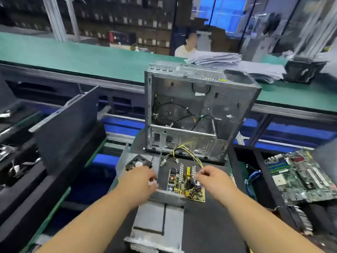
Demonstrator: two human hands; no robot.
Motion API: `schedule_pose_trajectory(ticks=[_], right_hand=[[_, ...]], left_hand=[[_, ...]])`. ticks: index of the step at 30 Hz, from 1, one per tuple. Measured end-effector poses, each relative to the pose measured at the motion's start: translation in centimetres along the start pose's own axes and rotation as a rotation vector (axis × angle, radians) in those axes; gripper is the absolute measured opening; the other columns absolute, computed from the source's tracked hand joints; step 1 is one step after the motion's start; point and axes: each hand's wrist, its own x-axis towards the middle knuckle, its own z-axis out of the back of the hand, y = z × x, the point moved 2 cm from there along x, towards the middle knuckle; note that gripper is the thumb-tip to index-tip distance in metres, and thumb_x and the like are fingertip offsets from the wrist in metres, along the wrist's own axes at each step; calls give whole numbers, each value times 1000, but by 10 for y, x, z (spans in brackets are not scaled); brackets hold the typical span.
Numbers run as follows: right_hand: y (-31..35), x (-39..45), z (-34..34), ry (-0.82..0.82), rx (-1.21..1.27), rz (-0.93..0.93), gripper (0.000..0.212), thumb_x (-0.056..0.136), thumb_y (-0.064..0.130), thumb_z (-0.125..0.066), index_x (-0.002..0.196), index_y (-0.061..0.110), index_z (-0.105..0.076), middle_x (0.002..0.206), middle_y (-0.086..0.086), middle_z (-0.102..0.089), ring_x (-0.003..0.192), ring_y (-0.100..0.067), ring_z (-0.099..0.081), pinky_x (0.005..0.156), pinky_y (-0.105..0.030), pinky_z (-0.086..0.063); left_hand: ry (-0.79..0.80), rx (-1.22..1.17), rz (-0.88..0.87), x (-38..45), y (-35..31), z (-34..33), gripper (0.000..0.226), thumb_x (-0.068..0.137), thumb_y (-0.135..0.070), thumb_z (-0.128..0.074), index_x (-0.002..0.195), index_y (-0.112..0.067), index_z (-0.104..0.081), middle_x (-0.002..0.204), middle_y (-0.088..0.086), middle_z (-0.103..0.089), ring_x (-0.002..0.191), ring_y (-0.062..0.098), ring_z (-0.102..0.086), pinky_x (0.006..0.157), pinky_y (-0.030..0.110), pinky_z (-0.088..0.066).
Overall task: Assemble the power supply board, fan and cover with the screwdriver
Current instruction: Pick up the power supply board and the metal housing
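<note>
Cover (156, 221) nearest; power supply board (186, 181) runs lengthwise away from camera.

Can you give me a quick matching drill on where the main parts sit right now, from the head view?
Things:
1. fan
2. power supply board
3. computer case
4. motherboard

Places:
A. far right, in a black tray
B. between the two hands, near the right hand
C. standing open behind the board
D. just beyond the left hand

Pairs: 1-D, 2-B, 3-C, 4-A
</note>
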Motion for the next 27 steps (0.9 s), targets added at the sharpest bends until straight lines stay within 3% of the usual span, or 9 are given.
schedule_pose_trajectory(ticks=[4, 9, 10, 14, 19, 21, 23, 27], right_hand=[[12, 17, -20, -22, -253, -65, 22, 86, 46, -57, 95, 26, -55, 85, 7, -65, 75, -14, -64, 68, -31, -52], [17, 38, -43, -68, -415, -153, 55, 82, 59, -56, 119, 19, -47, 112, -2, -54, 101, -26, -58, 68, -33, -43], [19, 43, -48, -58, -427, -183, 60, 79, 62, -58, 119, 18, -46, 110, -1, -53, 100, -26, -58, 67, -32, -41], [21, 57, -61, -65, -380, -284, 62, 68, 67, -69, 95, 19, -40, 72, 8, -54, 64, -12, -53, 49, -26, -35], [23, 67, -67, -17, -435, -388, 84, 57, 73, -69, 108, 16, -35, 80, 2, -67, 81, -23, -64, 54, -28, -40], [23, 68, -66, -13, -497, -371, 76, 59, 70, -66, 105, 13, -45, 70, 4, -66, 69, -19, -64, 54, -27, -41], [21, 67, -61, -22, -520, -320, 54, 61, 63, -65, 89, 18, -55, 56, 7, -61, 58, -16, -63, 50, -24, -40], [15, 63, -41, -41, -536, -276, 53, 63, 57, -61, 95, 17, -47, 67, 6, -62, 59, -16, -60, 49, -23, -39]], left_hand=[[117, 176, -131, 9, 1, -17, 25, 91, -45, -54, 103, -28, -68, 103, -7, -65, 99, 18, -60, 87, 34, -49], [132, 130, -104, 15, 18, -25, 30, 89, -55, -56, 99, -29, -68, 101, -8, -64, 96, 16, -58, 83, 31, -45], [135, 107, -100, 15, 19, -25, 30, 89, -55, -56, 98, -29, -68, 100, -8, -63, 95, 16, -58, 81, 30, -44], [158, 12, -74, 14, 21, -25, 26, 89, -52, -58, 95, -28, -68, 98, -8, -61, 92, 14, -57, 77, 27, -44], [199, -37, -82, 11, 19, -21, 20, 90, -45, -60, 99, -29, -69, 100, -8, -61, 93, 14, -57, 81, 29, -48], [212, -52, -92, 10, 19, -20, 16, 90, -40, -62, 100, -30, -69, 101, -10, -62, 94, 13, -58, 83, 30, -49], [199, -34, -111, 10, 17, -19, 14, 90, -37, -62, 100, -31, -69, 101, -11, -63, 94, 12, -58, 84, 30, -49], [174, 31, -142, 11, 15, -22, 13, 91, -37, -60, 100, -32, -68, 102, -12, -61, 95, 12, -57, 81, 31, -47]])
